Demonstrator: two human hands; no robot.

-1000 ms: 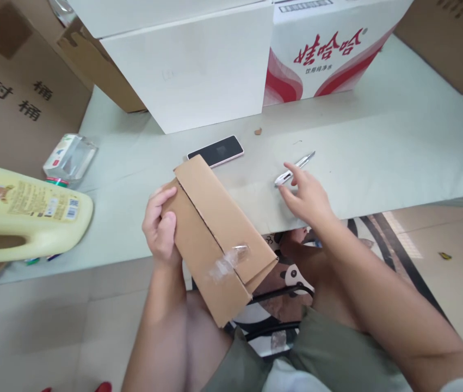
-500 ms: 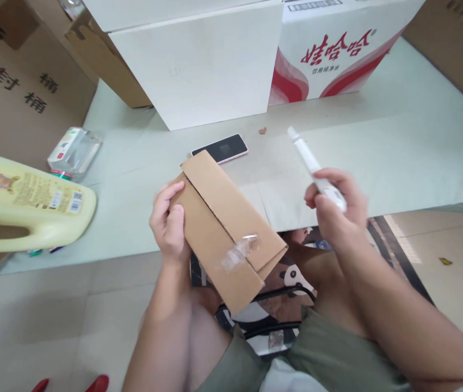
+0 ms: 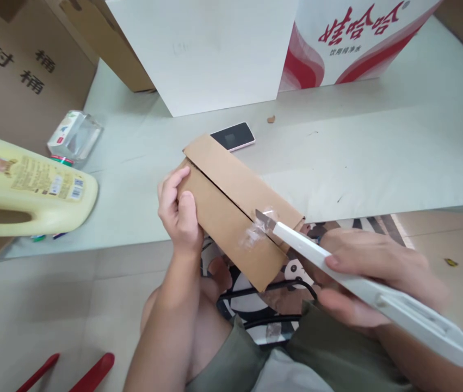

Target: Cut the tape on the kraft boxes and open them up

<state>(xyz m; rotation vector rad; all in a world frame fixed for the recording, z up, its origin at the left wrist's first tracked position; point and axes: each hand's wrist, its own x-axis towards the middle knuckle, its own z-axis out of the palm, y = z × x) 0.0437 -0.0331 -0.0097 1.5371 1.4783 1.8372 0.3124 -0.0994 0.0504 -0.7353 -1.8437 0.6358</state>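
My left hand (image 3: 177, 209) grips the left end of a small brown cardboard box (image 3: 231, 201) held over the near edge of the pale green table (image 3: 378, 147). A strip of clear tape (image 3: 255, 234) crosses the box's flap seam. My right hand (image 3: 372, 275) is closed round a white utility knife (image 3: 362, 286). Its short metal blade touches the tape at the seam.
A phone (image 3: 233, 136) lies just behind the box. A large yellow jug (image 3: 23, 188) lies on its side at the left, beside a clear plastic package (image 3: 72, 136). White and red-printed cartons (image 3: 223, 49) stand at the back, brown cartons (image 3: 14, 71) at the left. Red-tipped objects (image 3: 88, 375) lie on the floor.
My right hand picked the knife up from the table, turned it and brought it down. Its blade now rests on the tape. The box has shifted slightly up and right.
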